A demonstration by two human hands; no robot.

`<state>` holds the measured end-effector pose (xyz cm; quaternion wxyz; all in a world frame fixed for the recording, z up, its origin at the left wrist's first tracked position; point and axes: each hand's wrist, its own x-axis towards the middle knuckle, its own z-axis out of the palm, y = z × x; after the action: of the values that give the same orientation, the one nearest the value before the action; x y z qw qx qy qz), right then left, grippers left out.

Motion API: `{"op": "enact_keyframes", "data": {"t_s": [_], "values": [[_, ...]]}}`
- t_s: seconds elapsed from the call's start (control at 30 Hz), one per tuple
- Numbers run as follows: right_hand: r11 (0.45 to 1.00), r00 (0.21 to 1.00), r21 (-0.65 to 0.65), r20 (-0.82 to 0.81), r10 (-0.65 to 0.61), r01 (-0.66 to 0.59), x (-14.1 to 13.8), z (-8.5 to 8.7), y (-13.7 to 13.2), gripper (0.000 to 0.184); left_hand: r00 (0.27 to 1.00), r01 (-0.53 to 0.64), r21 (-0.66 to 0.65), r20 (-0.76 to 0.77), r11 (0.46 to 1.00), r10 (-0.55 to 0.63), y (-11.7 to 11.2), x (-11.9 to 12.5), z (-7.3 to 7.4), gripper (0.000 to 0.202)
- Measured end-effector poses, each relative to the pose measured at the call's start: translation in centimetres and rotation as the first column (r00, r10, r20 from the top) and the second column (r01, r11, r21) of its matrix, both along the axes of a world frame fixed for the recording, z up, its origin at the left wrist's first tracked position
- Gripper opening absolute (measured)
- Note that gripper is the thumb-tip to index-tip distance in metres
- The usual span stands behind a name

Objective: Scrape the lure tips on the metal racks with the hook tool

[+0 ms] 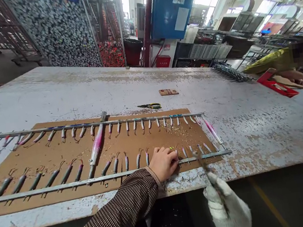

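Observation:
A metal rack with two long bars lies on brown cardboard (149, 139). Many short rods with wire hooks, grey or white and pink, stick inward from the bars. My bare left hand (163, 162) is closed over the rack's front bar (204, 156), its fingers curled among the rods; exactly what is under them is hidden. In a white glove, my right hand (227, 200) grips a slim tool (203, 164), blurred by motion, whose kind I cannot make out. The tool's tip is near the front bar, right of my left hand.
Yellow-and-black pliers (152, 106) and a small brown printed block (168, 92) lie beyond the rack. Crumbs litter the worn white table (253, 126). At the far right, a person's hand (299, 77) is by a red object (276, 84). Metal racks (229, 71) lie near that person.

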<state>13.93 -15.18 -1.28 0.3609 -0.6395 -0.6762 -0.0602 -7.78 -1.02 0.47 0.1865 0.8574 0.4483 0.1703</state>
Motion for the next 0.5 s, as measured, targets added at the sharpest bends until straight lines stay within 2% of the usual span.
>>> {"op": "enact_keyframes", "data": {"t_s": [0.07, 0.17, 0.2, 0.33, 0.37, 0.43, 0.5], "values": [[1.000, 1.000, 0.012, -0.005, 0.011, -0.011, -0.12, -0.11, -0.08, 0.045, 1.000, -0.009, -0.001, 0.005, 1.000, 0.009, 0.03, 0.03, -0.03, 0.007], [0.992, 0.992, -0.074, 0.054, 0.111, -0.107, -0.64, -0.14, 0.08, 0.038, 1.000, -0.005, -0.019, 0.000, 1.000, 0.005, 0.06, 0.07, -0.16, 0.008], [0.992, 0.993, -0.082, 0.048, 0.104, -0.100, -0.75, -0.07, 0.07, 0.036, 1.000, 0.001, -0.020, -0.004, 1.000, -0.001, 0.06, 0.08, -0.21, 0.008], [0.995, 0.998, 0.089, -0.038, 0.055, -0.052, -0.70, 0.50, -0.22, 0.043, 1.000, -0.005, -0.001, -0.009, 1.000, 0.005, 0.02, 0.08, -0.21, 0.010], [0.993, 0.996, 0.083, -0.002, 0.084, -0.083, -0.66, 0.59, -0.23, 0.044, 1.000, -0.010, -0.001, -0.010, 1.000, 0.010, 0.01, 0.07, -0.17, 0.010], [0.989, 0.982, -0.015, 0.110, 0.150, -0.150, -0.60, 0.62, -0.20, 0.039, 1.000, -0.014, -0.008, -0.018, 1.000, 0.014, 0.00, 0.07, -0.06, 0.008], [0.986, 0.976, -0.078, 0.147, 0.160, -0.149, -0.50, 0.44, -0.30, 0.035, 1.000, -0.003, -0.014, -0.027, 1.000, 0.003, 0.00, 0.08, 0.02, 0.007]]}}
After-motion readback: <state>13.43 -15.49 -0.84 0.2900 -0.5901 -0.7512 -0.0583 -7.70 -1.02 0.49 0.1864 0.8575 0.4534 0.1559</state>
